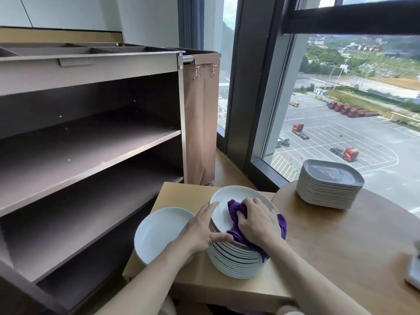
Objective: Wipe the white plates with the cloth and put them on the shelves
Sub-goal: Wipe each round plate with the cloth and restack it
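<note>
A tall stack of round white plates [236, 260] stands on a low wooden table [204, 283]. The top plate [222, 201] is tilted up off the stack. My left hand [202, 228] grips its left rim, thumb under the edge. My right hand [256, 221] presses a crumpled purple cloth [234, 211] onto the plate's face; the cloth's tail hangs over the right rim. A single white plate [159, 233] lies to the left of the stack. The brown shelf cart [91, 155] stands at the left with bare shelves.
A stack of square grey plates [329, 185] sits on the round wooden table [341, 246] at the right. A tan fabric bag [201, 114] hangs on the cart's right end. Large windows lie beyond. A white object [412, 271] shows at the right edge.
</note>
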`<control>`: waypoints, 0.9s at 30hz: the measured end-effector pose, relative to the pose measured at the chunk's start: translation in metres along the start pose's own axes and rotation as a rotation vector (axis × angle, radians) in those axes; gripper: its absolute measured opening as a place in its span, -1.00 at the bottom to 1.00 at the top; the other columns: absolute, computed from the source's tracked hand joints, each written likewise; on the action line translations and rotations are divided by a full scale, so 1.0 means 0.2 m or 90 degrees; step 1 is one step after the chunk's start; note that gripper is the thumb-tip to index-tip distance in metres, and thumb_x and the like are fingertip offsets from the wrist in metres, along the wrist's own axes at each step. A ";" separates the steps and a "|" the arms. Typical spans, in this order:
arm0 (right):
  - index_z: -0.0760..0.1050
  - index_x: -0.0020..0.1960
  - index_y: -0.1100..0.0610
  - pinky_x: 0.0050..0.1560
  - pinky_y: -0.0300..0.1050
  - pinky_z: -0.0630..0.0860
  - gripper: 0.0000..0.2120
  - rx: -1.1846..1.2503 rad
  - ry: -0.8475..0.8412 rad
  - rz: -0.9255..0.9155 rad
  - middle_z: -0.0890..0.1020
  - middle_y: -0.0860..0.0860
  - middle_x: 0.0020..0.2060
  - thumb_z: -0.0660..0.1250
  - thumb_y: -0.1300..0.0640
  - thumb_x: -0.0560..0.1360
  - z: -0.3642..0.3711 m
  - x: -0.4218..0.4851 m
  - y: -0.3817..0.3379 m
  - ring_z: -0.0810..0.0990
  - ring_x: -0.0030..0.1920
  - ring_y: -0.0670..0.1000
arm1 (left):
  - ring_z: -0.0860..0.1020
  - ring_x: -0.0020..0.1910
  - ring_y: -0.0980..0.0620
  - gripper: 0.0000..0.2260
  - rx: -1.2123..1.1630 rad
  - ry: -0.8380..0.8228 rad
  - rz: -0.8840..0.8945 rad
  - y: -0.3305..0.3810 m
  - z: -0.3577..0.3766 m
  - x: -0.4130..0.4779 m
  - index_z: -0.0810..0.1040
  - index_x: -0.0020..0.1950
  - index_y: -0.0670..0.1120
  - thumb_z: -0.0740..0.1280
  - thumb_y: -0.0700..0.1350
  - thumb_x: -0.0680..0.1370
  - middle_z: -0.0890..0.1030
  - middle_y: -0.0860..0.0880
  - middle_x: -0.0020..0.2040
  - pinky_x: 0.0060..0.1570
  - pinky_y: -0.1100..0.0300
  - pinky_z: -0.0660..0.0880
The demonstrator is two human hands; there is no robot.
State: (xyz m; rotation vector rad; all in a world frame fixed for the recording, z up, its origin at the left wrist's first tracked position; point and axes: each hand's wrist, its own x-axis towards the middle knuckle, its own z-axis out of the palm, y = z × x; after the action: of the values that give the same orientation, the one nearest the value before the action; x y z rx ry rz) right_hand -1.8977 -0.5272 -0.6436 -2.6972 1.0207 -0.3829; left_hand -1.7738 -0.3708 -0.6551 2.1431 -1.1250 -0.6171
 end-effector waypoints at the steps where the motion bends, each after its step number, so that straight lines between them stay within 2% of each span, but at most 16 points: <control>1: 0.43 0.04 -0.08 0.03 0.05 0.29 -0.78 0.001 0.003 0.003 0.47 -0.09 -0.08 0.11 -0.17 0.59 0.00 0.00 0.00 0.47 -0.09 0.03 | 0.30 0.53 0.01 0.02 0.021 0.007 0.001 0.00 -0.01 0.01 0.14 0.60 0.21 0.45 0.50 0.25 0.20 0.18 0.61 0.42 0.01 0.39; 4: 0.42 0.04 -0.09 0.03 0.06 0.29 -0.80 0.005 0.001 0.004 0.46 -0.10 -0.08 0.12 -0.17 0.60 0.00 0.00 0.00 0.45 -0.10 0.03 | 0.45 0.37 0.02 -0.11 0.089 0.029 0.006 0.01 -0.03 0.01 0.30 0.48 0.20 0.45 0.50 0.25 0.40 0.21 0.47 0.22 0.08 0.46; 7: 0.43 0.08 -0.08 0.03 0.05 0.32 -0.77 -0.012 0.007 -0.019 0.48 -0.09 -0.06 0.11 -0.18 0.62 -0.01 -0.01 0.01 0.49 -0.07 0.03 | 0.49 0.29 0.07 -0.12 0.116 0.053 0.014 0.03 -0.04 -0.01 0.37 0.38 0.21 0.39 0.60 0.16 0.48 0.24 0.36 0.09 0.16 0.40; 9: 0.44 0.10 -0.07 0.06 0.05 0.35 -0.75 -0.021 0.012 -0.033 0.49 -0.08 -0.03 0.10 -0.19 0.62 -0.02 -0.03 0.02 0.52 -0.03 0.04 | 0.50 0.27 0.08 -0.08 0.133 0.061 0.030 0.04 -0.06 -0.02 0.39 0.36 0.21 0.36 0.64 0.11 0.50 0.24 0.34 0.10 0.17 0.41; 11: 0.44 0.11 -0.07 0.13 0.07 0.40 -0.75 -0.015 0.021 -0.030 0.51 -0.07 -0.01 0.11 -0.18 0.61 -0.04 -0.04 0.03 0.54 0.02 0.05 | 0.50 0.29 0.06 -0.04 0.169 0.054 0.049 0.03 -0.08 -0.03 0.38 0.40 0.20 0.38 0.62 0.11 0.50 0.22 0.35 0.19 0.12 0.44; 14: 0.42 0.08 -0.06 0.07 0.06 0.34 -0.79 0.006 0.037 -0.009 0.52 -0.05 0.05 0.13 -0.16 0.61 -0.08 -0.05 0.03 0.54 0.08 0.09 | 0.49 0.27 0.02 -0.05 0.219 0.058 0.080 0.03 -0.12 -0.06 0.41 0.43 0.16 0.42 0.57 0.13 0.52 0.22 0.33 0.26 0.06 0.39; 19: 0.40 0.09 -0.09 0.04 0.04 0.30 -0.85 0.075 0.059 0.009 0.47 -0.10 0.00 0.17 -0.12 0.62 -0.14 -0.10 0.03 0.53 0.04 0.06 | 0.55 0.14 0.05 -0.25 0.252 0.127 0.102 0.07 -0.15 -0.13 0.55 0.22 0.12 0.40 0.55 0.20 0.60 0.20 0.18 0.07 0.12 0.43; 21: 0.41 0.11 -0.08 0.04 0.03 0.31 -0.85 0.100 0.065 0.012 0.44 -0.10 -0.03 0.17 -0.12 0.63 -0.13 -0.13 0.03 0.52 0.00 0.05 | 0.57 0.11 0.04 -0.28 0.299 0.158 0.130 0.08 -0.16 -0.15 0.56 0.22 0.09 0.37 0.55 0.26 0.61 0.17 0.16 0.04 0.13 0.46; 24: 0.45 0.13 -0.09 0.13 0.08 0.44 -0.86 0.180 0.047 0.029 0.49 -0.08 0.03 0.20 -0.10 0.64 -0.14 -0.15 0.06 0.52 -0.01 0.05 | 0.58 0.06 0.04 -0.31 0.348 0.208 0.170 0.07 -0.20 -0.20 0.55 0.19 0.07 0.34 0.56 0.32 0.60 0.13 0.10 -0.03 0.14 0.47; 27: 0.49 0.12 -0.09 0.12 0.06 0.48 -0.88 0.234 0.013 0.020 0.54 -0.07 0.05 0.24 -0.07 0.64 -0.16 -0.14 0.10 0.54 0.02 0.04 | 0.59 0.03 0.05 -0.26 0.364 0.244 0.155 0.03 -0.27 -0.26 0.54 0.17 0.08 0.23 0.63 0.30 0.59 0.16 0.09 -0.06 0.14 0.49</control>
State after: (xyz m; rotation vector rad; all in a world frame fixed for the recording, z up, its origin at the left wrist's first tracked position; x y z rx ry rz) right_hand -1.9413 -0.5269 -0.6253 -2.3510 0.8949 -0.5356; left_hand -1.7689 -0.3122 -0.6076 2.3843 -1.4223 0.2564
